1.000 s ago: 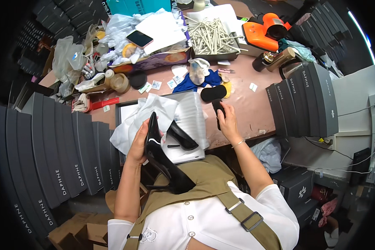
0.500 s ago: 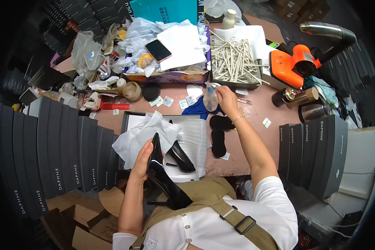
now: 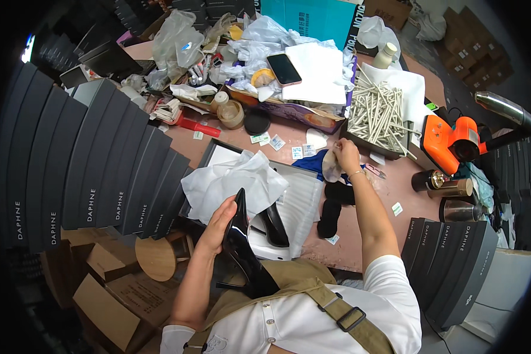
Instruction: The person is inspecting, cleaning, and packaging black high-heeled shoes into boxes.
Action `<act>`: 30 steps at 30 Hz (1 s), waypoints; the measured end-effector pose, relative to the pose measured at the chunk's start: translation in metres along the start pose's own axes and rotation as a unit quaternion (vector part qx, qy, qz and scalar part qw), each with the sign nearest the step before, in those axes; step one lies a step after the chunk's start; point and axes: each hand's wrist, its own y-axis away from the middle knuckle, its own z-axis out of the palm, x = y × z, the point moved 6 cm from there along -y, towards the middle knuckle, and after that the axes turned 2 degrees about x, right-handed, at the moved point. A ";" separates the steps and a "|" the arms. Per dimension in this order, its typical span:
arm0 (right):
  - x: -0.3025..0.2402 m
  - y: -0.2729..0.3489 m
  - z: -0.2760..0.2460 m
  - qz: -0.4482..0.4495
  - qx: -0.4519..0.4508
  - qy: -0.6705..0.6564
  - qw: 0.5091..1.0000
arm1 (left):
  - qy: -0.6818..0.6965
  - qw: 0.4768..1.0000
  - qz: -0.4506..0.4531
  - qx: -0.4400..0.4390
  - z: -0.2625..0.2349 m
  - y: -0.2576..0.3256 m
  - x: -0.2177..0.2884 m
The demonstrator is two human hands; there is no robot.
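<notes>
My left hand (image 3: 219, 226) is closed round the front of a glossy black high-heeled shoe (image 3: 245, 259), whose heel end rests near my lap. In front lies an open shoe box (image 3: 304, 236) with crumpled white tissue paper (image 3: 233, 183) in it. The second black high-heeled shoe (image 3: 275, 227) lies there, partly under the paper. Farther right, my right hand (image 3: 347, 156) pinches the top of a small pale, limp pouch-like thing (image 3: 331, 166), its kind unclear. This hangs against a blue cloth (image 3: 308, 163). Two black fabric pieces (image 3: 329, 218) lie just nearer.
At the back stand a carton of crumpled plastic with a phone (image 3: 284, 69) on top and a box of pale sticks (image 3: 383, 112). An orange device (image 3: 445, 141) with a metal nozzle is on the right. Stacked grey shoe boxes (image 3: 100, 159) flank both sides. Small sachets (image 3: 277, 141) are scattered about.
The whole view has swung, so the table appears shifted right and down. My left hand keeps the shoe. In my right hand the pale thing hangs lower against the blue cloth.
</notes>
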 end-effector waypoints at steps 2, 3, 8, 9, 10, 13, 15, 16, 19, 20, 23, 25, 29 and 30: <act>-0.001 0.011 -0.031 0.096 0.026 -0.171 0.980 | 0.009 1.000 -0.003 -0.017 -0.005 -0.003 0.000; 0.002 0.016 -0.037 0.112 0.046 -0.228 0.966 | 0.012 0.999 -0.007 -0.031 -0.005 -0.005 -0.001; -0.008 0.032 -0.099 0.118 0.172 -0.399 0.893 | 0.014 0.994 0.005 -0.106 -0.003 -0.012 0.010; -0.022 0.035 -0.119 0.101 0.190 -0.385 0.897 | 0.015 0.993 0.004 -0.115 -0.003 -0.011 0.016; -0.032 0.039 -0.135 0.081 0.202 -0.447 0.868 | 0.017 0.992 0.005 -0.124 0.000 -0.010 0.022; -0.086 0.065 -0.192 0.029 0.222 -0.466 0.856 | 0.019 0.990 0.023 -0.138 -0.001 -0.017 0.028; -0.130 0.091 -0.211 0.008 0.173 -0.541 0.823 | -0.007 0.981 0.015 -0.191 0.007 -0.008 0.044; -0.153 0.105 -0.215 0.012 0.153 -0.577 0.802 | -0.012 0.981 0.010 -0.191 0.004 -0.010 0.042; -0.244 0.154 -0.206 0.043 0.026 -0.690 0.722 | 0.002 0.979 -0.009 -0.204 -0.002 -0.013 0.037; -0.270 0.169 -0.197 0.048 -0.010 -0.691 0.722 | 0.013 0.979 -0.012 -0.202 -0.002 -0.014 0.036; -0.321 0.207 -0.156 0.079 -0.071 -0.637 0.763 | 0.019 0.978 -0.011 -0.209 -0.001 -0.017 0.034; -0.352 0.209 -0.147 -0.125 -0.018 -0.398 0.908 | 0.011 0.977 0.000 -0.213 -0.003 -0.021 0.035; -0.353 0.216 -0.124 -0.069 0.020 -0.399 0.914 | 0.011 0.980 -0.018 -0.197 -0.006 -0.019 0.036; -0.349 0.215 -0.120 -0.028 0.017 -0.427 0.904 | 0.012 0.981 -0.014 -0.192 -0.007 -0.021 0.035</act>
